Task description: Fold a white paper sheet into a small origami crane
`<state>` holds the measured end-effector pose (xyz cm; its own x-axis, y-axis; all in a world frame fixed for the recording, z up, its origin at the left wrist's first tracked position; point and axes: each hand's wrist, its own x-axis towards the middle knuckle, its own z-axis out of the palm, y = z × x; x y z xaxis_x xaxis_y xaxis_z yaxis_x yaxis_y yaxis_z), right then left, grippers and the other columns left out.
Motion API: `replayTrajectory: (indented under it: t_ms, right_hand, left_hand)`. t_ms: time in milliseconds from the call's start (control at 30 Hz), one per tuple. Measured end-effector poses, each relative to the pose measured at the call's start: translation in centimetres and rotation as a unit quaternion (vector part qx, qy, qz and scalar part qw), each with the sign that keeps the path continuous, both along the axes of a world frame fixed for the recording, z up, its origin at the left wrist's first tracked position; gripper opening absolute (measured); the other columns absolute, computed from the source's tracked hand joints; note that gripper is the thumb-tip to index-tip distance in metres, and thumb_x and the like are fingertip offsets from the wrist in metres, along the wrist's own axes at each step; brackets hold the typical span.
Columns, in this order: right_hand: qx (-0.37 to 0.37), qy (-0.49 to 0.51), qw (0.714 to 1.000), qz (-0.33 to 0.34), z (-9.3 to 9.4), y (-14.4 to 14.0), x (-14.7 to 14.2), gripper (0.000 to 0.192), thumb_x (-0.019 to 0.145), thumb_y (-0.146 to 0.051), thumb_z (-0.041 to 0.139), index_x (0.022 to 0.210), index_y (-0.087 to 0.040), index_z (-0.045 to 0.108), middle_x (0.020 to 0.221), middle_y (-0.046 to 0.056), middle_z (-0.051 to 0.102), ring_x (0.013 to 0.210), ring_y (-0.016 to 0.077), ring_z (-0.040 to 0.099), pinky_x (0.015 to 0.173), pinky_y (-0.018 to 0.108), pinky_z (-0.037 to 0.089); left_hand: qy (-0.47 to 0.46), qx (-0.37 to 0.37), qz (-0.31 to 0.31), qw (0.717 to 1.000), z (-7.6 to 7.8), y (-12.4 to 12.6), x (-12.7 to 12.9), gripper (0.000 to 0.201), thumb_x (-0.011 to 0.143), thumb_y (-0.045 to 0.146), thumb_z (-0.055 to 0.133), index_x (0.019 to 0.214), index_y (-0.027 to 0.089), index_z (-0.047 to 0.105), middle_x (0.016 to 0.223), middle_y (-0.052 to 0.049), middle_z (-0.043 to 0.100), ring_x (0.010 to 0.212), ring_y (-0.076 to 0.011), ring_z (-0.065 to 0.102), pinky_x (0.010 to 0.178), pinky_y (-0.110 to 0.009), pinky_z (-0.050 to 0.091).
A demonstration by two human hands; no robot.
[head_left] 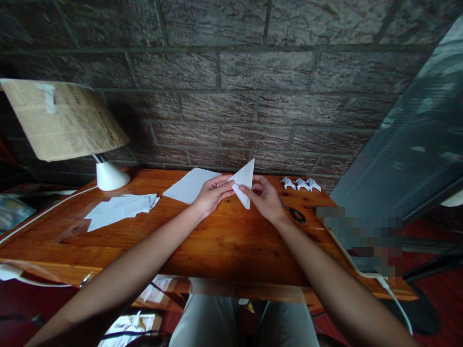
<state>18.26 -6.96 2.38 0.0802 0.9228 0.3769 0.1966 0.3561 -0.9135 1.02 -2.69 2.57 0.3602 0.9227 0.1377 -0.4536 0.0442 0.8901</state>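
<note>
Both my hands hold a folded white paper triangle (244,179) lifted above the wooden table (224,241). My left hand (212,194) pinches its left corner with thumb and fingers. Its lower edge is gripped from the right by my right hand (265,196). The triangle's tip points up toward the brick wall.
A flat white sheet (190,185) lies behind my left hand, and a loose stack of white papers (121,208) sits farther left. Three small folded paper pieces (301,184) line the back right. Black scissors (294,213) lie by my right wrist. A lamp (108,174) stands back left.
</note>
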Motion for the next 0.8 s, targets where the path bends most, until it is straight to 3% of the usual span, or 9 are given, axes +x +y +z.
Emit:
replayTrajectory:
  t_ms: [167, 333, 600, 800]
  right_hand:
    - [0.0, 0.014, 0.999, 0.036, 0.3, -0.2, -0.4, 0.037, 0.073, -0.052, 0.074, 0.093, -0.022, 0.066, 0.084, 0.002, 0.071, 0.074, 0.0175, 0.064, 0.068, 0.029, 0.049]
    - [-0.006, 0.073, 0.996, 0.042, 0.7, -0.3, -0.7, 0.035, 0.071, -0.047, 0.077, 0.092, -0.021, 0.067, 0.088, 0.003, 0.072, 0.079, 0.0175, 0.065, 0.075, 0.029, 0.05]
    - [-0.082, 0.162, 0.982, 0.053, 1.8, -0.8, -0.5, 0.038, 0.068, -0.047, 0.078, 0.093, -0.021, 0.069, 0.089, 0.002, 0.073, 0.079, 0.0144, 0.065, 0.066, 0.024, 0.05]
    - [-0.113, 0.159, 0.98, 0.03, 1.1, -0.4, -0.3, 0.034, 0.056, -0.038, 0.087, 0.074, -0.015, 0.069, 0.068, 0.001, 0.07, 0.062, 0.0109, 0.062, 0.059, 0.022, 0.048]
  left_hand:
    - [0.001, -0.001, 0.013, 1.0, 0.0, 0.1, 0.0, 0.038, 0.059, 0.029, 0.088, 0.093, 0.018, 0.075, 0.095, -0.005, 0.076, 0.085, -0.0143, 0.068, 0.087, -0.031, 0.053]
    - [0.038, 0.013, 0.021, 0.999, -0.1, 0.1, 0.0, 0.045, 0.057, 0.031, 0.088, 0.098, 0.018, 0.074, 0.091, -0.005, 0.075, 0.079, -0.0134, 0.067, 0.077, -0.027, 0.051]
    - [0.039, 0.016, 0.028, 0.999, -0.1, 0.5, -0.2, 0.046, 0.059, 0.032, 0.088, 0.1, 0.017, 0.072, 0.09, -0.005, 0.075, 0.077, -0.0129, 0.066, 0.073, -0.025, 0.048]
    - [-0.004, -0.017, 0.052, 0.999, 0.1, 0.6, 0.0, 0.043, 0.058, 0.034, 0.089, 0.094, 0.015, 0.073, 0.079, -0.002, 0.074, 0.069, -0.0111, 0.063, 0.069, -0.024, 0.047]
